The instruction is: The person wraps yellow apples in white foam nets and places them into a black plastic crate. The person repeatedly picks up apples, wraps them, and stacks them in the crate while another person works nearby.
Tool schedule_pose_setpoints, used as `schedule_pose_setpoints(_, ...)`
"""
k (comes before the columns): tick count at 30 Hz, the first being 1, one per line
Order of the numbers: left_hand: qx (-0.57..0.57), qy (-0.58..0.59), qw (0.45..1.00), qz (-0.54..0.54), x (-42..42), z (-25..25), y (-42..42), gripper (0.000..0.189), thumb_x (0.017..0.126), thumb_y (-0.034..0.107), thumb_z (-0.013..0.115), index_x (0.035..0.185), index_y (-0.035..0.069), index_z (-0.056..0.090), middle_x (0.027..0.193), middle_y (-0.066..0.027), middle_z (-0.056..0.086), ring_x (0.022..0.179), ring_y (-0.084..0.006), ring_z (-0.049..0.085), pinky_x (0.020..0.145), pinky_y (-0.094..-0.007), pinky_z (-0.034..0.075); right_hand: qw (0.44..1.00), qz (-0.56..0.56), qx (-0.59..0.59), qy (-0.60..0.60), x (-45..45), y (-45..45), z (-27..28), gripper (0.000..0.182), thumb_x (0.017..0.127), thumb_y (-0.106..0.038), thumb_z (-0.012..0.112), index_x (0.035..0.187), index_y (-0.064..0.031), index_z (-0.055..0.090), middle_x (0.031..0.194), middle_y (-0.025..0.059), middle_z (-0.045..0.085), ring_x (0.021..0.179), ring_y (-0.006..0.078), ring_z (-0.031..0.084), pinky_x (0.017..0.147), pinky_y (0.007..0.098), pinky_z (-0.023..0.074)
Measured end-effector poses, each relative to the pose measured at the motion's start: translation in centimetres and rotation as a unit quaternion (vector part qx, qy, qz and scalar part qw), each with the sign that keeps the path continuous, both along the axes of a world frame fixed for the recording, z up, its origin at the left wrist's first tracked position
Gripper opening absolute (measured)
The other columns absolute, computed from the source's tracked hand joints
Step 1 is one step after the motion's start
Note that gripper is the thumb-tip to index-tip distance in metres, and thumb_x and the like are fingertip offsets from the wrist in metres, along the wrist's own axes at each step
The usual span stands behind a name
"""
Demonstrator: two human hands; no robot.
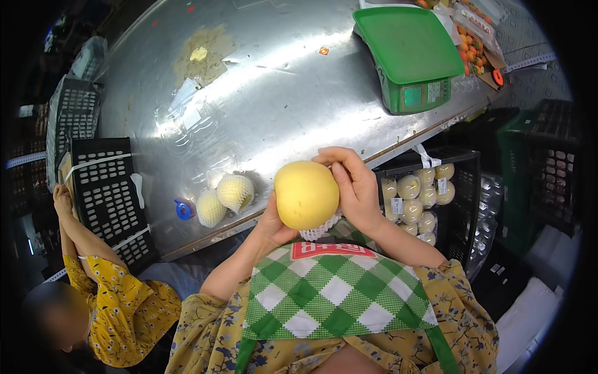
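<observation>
A large round yellow fruit (306, 195), perhaps a pear, is held over the table's near edge in front of my apron. My left hand (274, 222) grips it from the left and below, its fingers partly hidden behind the fruit. Against its upper right side rest the curled fingers of my right hand (357, 187). White foam netting (319, 230) is bunched beneath the fruit. To the left, two pale yellow fruits in foam nets, one nearer (211, 208) and one farther (235, 191), sit on the metal table (289, 112) beside a blue tape roll (184, 209).
A green weighing scale (411, 51) stands at the back right. Clear plastic packaging (187, 126) lies on the left. At right, a black crate (460, 187) holds packed netted fruits (412, 211). Another person (121, 299) grasps a black crate (105, 187) at the left.
</observation>
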State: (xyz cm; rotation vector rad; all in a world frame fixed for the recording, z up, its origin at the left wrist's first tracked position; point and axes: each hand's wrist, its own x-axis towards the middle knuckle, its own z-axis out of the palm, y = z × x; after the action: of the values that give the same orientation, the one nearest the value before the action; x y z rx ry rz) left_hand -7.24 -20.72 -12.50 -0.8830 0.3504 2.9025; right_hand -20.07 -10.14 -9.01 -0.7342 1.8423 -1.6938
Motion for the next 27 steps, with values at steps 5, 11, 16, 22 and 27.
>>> schedule_pose_setpoints(5,-0.006,-0.002,0.998,0.057,-0.5,1.2,-0.6,0.064,0.085,0.050,0.049,0.131,0.008,0.034,0.129,-0.0097,0.044,0.117,-0.0230,0.046,0.097,-0.0415,0.040,0.994,-0.019,0.003,0.106,-0.3,-0.5,-1.1,0.019,0.088,-0.006,0.044,0.101,0.0018,0.055,0.098,0.0132,0.057,0.087,0.0228,0.058,0.077,0.0296,0.0449)
schedule_pose_setpoints(11,-0.043,-0.095,0.990,0.091,-1.4,3.4,-1.3,0.045,0.092,0.036,0.044,0.124,0.004,0.040,0.119,-0.0121,0.050,0.109,-0.0224,0.052,0.091,-0.0375,0.045,0.999,0.053,0.013,0.001,-0.1,-1.0,-0.8,0.024,0.087,-0.007,0.044,0.107,0.0013,0.053,0.107,0.0117,0.052,0.095,0.0212,0.053,0.082,0.0298,0.0427)
schedule_pose_setpoints(16,-0.109,-0.116,0.982,0.098,-0.3,3.2,-1.7,0.048,0.092,0.039,0.043,0.125,0.004,0.039,0.121,-0.0134,0.048,0.112,-0.0239,0.050,0.094,-0.0399,0.044,0.979,0.170,0.046,0.101,0.3,-2.2,-0.3,0.064,0.075,-0.024,0.066,0.129,-0.0034,0.038,0.122,0.0154,0.043,0.111,0.0266,0.046,0.092,0.0334,0.0393)
schedule_pose_setpoints(22,-0.114,-0.122,0.976,0.142,0.4,4.4,-1.7,0.046,0.093,0.037,0.043,0.123,0.002,0.041,0.118,-0.0121,0.050,0.110,-0.0208,0.051,0.092,-0.0358,0.044,0.985,0.171,0.011,0.000,1.0,-2.9,-1.8,0.060,0.079,-0.021,0.062,0.129,-0.0020,0.036,0.122,0.0153,0.043,0.112,0.0249,0.046,0.092,0.0333,0.0393)
schedule_pose_setpoints(27,-0.158,-0.131,0.966,0.155,0.7,4.5,-1.6,0.044,0.092,0.032,0.047,0.117,-0.004,0.046,0.111,-0.0111,0.054,0.101,-0.0155,0.055,0.084,-0.0301,0.046,0.981,0.169,-0.023,-0.092,1.9,-2.9,-2.5,0.061,0.081,-0.017,0.058,0.132,-0.0017,0.030,0.121,0.0160,0.042,0.113,0.0253,0.045,0.092,0.0332,0.0390)
